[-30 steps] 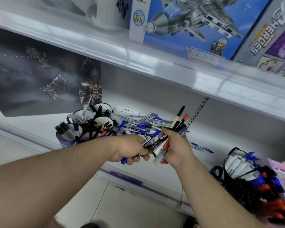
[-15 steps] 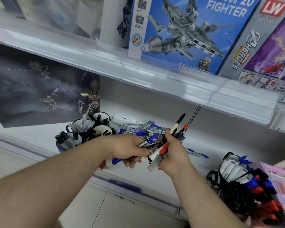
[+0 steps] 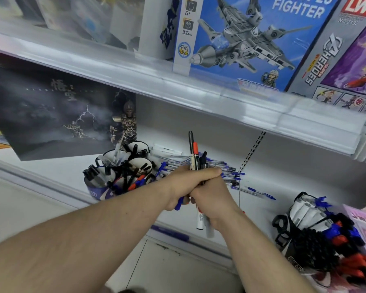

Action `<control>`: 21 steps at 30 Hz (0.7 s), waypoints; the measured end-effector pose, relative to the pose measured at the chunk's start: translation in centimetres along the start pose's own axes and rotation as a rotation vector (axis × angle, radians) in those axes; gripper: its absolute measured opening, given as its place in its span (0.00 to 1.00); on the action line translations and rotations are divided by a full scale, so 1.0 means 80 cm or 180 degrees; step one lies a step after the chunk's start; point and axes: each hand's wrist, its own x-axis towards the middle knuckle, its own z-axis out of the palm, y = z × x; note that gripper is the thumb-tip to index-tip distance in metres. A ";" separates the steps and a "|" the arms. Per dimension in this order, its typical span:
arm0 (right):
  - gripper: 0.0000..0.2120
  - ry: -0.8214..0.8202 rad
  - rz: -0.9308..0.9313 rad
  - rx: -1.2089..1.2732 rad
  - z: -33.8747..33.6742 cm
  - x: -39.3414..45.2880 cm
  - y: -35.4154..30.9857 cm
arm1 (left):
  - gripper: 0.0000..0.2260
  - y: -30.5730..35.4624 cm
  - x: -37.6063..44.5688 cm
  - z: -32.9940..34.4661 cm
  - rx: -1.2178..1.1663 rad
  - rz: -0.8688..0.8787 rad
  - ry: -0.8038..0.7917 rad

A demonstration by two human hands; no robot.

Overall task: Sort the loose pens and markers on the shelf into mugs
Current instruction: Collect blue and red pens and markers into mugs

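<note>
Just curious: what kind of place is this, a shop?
Probably a toy or stationery shop: boxed building sets stand on the upper shelf, with mugs of pens and loose pens below.

Both hands hide the middle of the marker bundle point(image 3: 195, 159); the right-hand mugs point(image 3: 317, 235) run off-frame.

Blue-capped pens point(image 3: 226, 170) — black and red-capped markers point(image 3: 193, 153) — white shelf point(image 3: 283, 187).
</note>
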 end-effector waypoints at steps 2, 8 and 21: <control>0.14 -0.0311 0.0030 -0.0327 -0.007 -0.003 -0.001 | 0.17 -0.002 0.002 0.004 -0.0409 -0.0141 0.0065; 0.36 -0.0576 0.0086 -0.1277 0.002 0.008 -0.003 | 0.15 -0.008 0.009 0.001 -0.1186 -0.0394 0.0090; 0.53 -0.0474 0.0078 -0.0083 0.023 0.041 0.008 | 0.08 -0.011 0.044 -0.043 -0.1563 -0.0358 0.1022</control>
